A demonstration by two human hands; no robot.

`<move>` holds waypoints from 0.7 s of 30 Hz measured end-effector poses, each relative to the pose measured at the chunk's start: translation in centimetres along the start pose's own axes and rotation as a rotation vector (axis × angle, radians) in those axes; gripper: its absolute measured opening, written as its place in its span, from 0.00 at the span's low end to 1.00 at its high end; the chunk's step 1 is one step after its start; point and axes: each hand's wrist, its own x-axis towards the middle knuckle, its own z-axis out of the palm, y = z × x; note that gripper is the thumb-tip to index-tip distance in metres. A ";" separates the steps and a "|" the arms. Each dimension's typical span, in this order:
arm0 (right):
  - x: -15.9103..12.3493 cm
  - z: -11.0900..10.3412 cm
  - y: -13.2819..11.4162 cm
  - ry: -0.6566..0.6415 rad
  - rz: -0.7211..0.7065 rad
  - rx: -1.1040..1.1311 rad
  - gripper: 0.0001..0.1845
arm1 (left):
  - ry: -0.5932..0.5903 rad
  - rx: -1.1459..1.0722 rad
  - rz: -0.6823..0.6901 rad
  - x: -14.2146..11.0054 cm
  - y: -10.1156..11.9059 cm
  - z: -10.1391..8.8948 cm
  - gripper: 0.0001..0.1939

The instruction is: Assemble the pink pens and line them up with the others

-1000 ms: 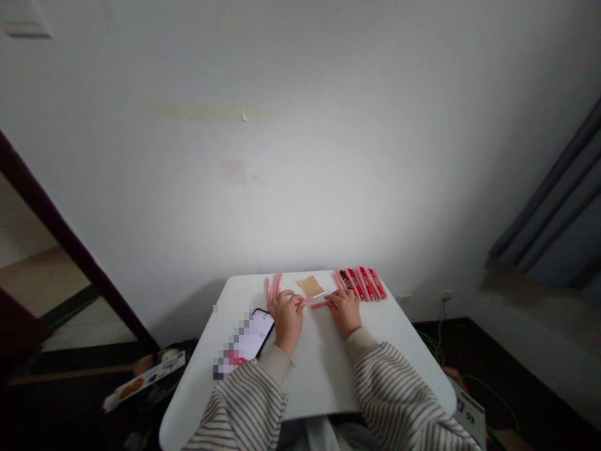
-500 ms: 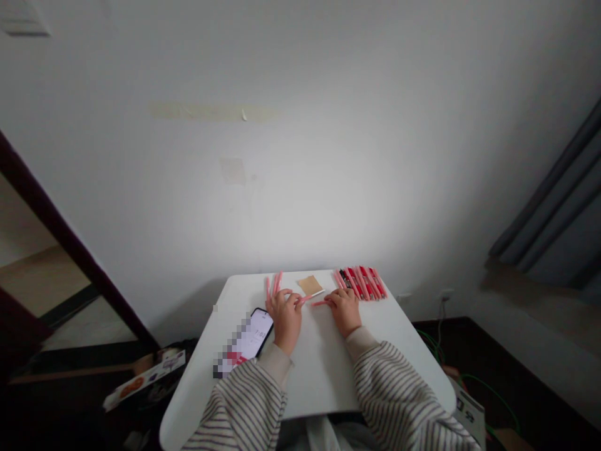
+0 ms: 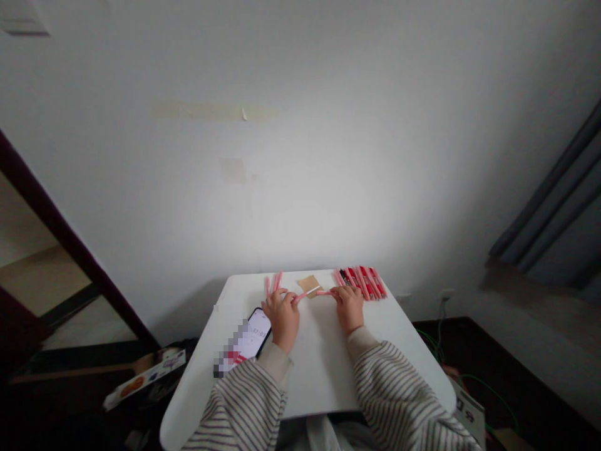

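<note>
My left hand [image 3: 283, 315] pinches a slim pink pen [image 3: 301, 297] whose bare white end [image 3: 313, 290] points to the right. A slim pink tube, like a pen's cap or barrel [image 3: 325, 293], is between the fingers of my right hand [image 3: 350, 308]. The two pieces point toward each other, their ends close together above a small tan paper square [image 3: 307, 283]. Just beyond my left hand lie a few pink pens [image 3: 278, 280]. Past my right fingers is a row of several pink and red pens [image 3: 369, 284], one with a black part.
The white table [image 3: 323, 363] stands against the wall. A phone [image 3: 248, 338] showing a timer lies left of my left forearm. Green cables [image 3: 432, 344] and a box [image 3: 469, 410] are on the floor at right; a printed carton [image 3: 145, 379] is at left.
The pink tube in my right hand has risen and moved slightly right. My left hand has shifted a little left, and the white end of its pen now sits over the tan square.
</note>
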 end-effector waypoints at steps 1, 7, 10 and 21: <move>0.0 -0.1 -0.1 0.010 0.024 -0.015 0.10 | 0.006 0.005 -0.003 0.0 0.0 0.0 0.08; -0.1 -0.5 -0.3 0.031 0.113 -0.094 0.09 | 0.018 0.027 -0.016 0.1 -0.2 0.2 0.08; -0.1 -0.6 -0.4 0.024 0.125 -0.104 0.09 | 0.018 0.025 -0.013 0.1 -0.3 0.1 0.08; -0.2 -0.5 -0.4 -0.003 0.081 -0.026 0.11 | 0.012 0.015 -0.016 0.1 -0.1 -0.1 0.08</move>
